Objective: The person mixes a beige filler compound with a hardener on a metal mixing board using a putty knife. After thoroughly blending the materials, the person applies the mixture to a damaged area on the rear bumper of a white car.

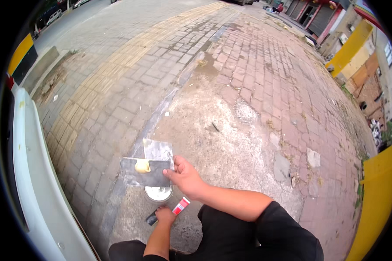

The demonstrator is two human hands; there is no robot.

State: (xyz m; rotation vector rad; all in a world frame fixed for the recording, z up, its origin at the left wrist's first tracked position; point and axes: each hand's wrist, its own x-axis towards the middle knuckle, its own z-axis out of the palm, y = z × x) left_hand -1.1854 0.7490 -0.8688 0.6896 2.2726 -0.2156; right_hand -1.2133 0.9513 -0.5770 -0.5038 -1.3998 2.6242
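My right hand (185,176) pinches a flat grey scraper plate (133,174) by its right end. A dollop of cream-yellow putty (142,165) sits on the plate's upper part. Behind it, a second grey plate (159,150) sticks up, its lower part hidden; I cannot tell whether the same hand holds it. Just below the plates stands a round tin (158,192) with a silvery-white top, partly covered by them. Lower down, my left hand (164,215) is closed round a red and white tube (180,205). A dark piece (151,218) shows on that hand's other side.
A white vehicle panel (43,187) runs along the left. Worn concrete (213,126) lies ahead, with grey paving on the left and reddish bricks (265,65) on the right. A yellow post (379,191) stands at the right edge. Shopfronts and parked cars are far off.
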